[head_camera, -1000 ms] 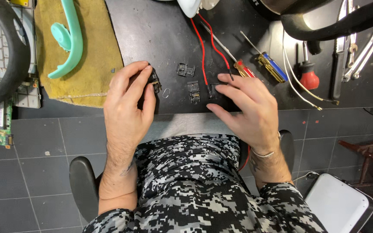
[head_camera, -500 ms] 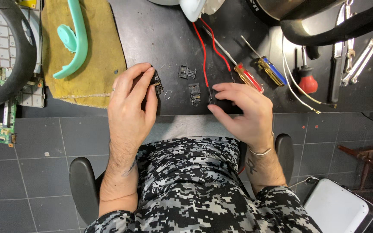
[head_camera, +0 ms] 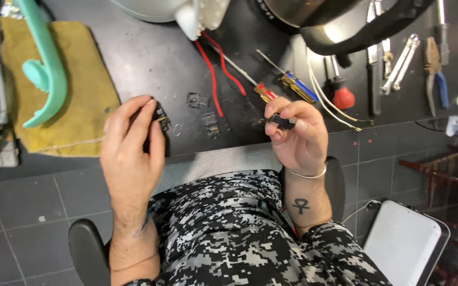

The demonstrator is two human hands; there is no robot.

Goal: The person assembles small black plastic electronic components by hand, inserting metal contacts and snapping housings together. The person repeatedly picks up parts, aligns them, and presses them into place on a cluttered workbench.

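Lifted off the dark bench (head_camera: 133, 58) since a moment ago: right hand (head_camera: 298, 135), now raised with fingers pinched shut on a small black part (head_camera: 282, 123). Left hand (head_camera: 131, 151) unchanged at the bench edge, fingertips closed around a second small black clip (head_camera: 160, 115) (shape hard to make out). Two more black pieces (head_camera: 198, 99) lying loose between the hands, beside the red wires (head_camera: 213, 79). Judged partway through: two pieces in hand, two untouched.
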